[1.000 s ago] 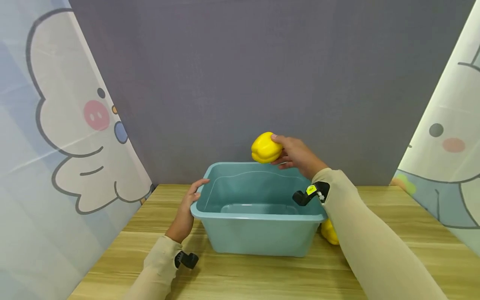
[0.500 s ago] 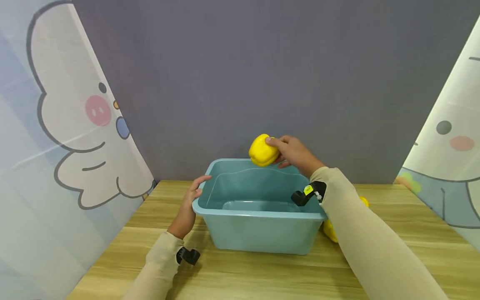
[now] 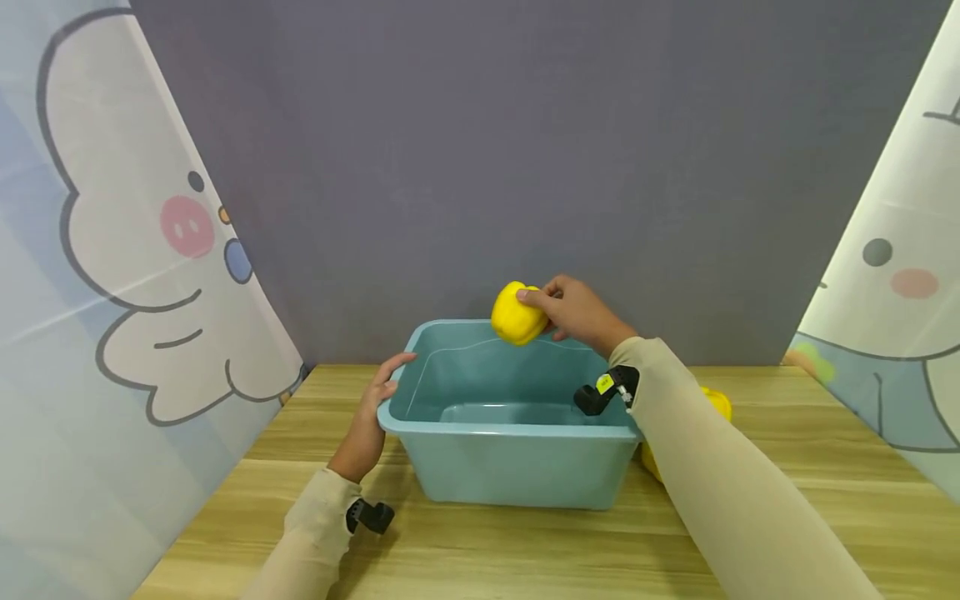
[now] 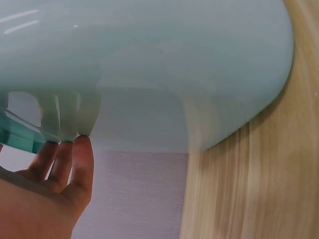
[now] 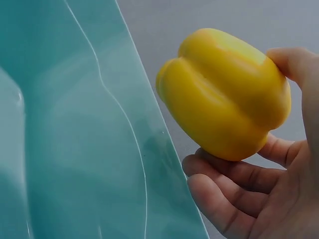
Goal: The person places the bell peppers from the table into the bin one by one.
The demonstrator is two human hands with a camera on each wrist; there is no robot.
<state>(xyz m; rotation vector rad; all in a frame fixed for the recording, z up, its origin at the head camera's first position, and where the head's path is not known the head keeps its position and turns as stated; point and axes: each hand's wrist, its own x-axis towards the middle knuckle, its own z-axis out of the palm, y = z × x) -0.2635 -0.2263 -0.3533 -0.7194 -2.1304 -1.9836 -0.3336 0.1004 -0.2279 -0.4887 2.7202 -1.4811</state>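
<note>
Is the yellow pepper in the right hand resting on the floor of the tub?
No, the right hand holds the yellow pepper in the air, clear of the floor of the blue tub.

The pepper (image 3: 512,318) over the tub (image 3: 517,471) is bright yellow, as is another pepper (image 3: 651,462) at right. The tub is plain blue-green. Streaky wood grain in pale yellow-brown covers the surface (image 3: 465,558). Both sleeves (image 3: 727,483) are beige; the right wrist camera (image 3: 592,400) is black with a yellow label (image 3: 604,383). The far backdrop (image 3: 525,167) is purplish grey. The left curtain (image 3: 45,492), pale blue, shows a dark-outlined white cartoon figure (image 3: 112,200) with a pink snout (image 3: 187,227).
</note>
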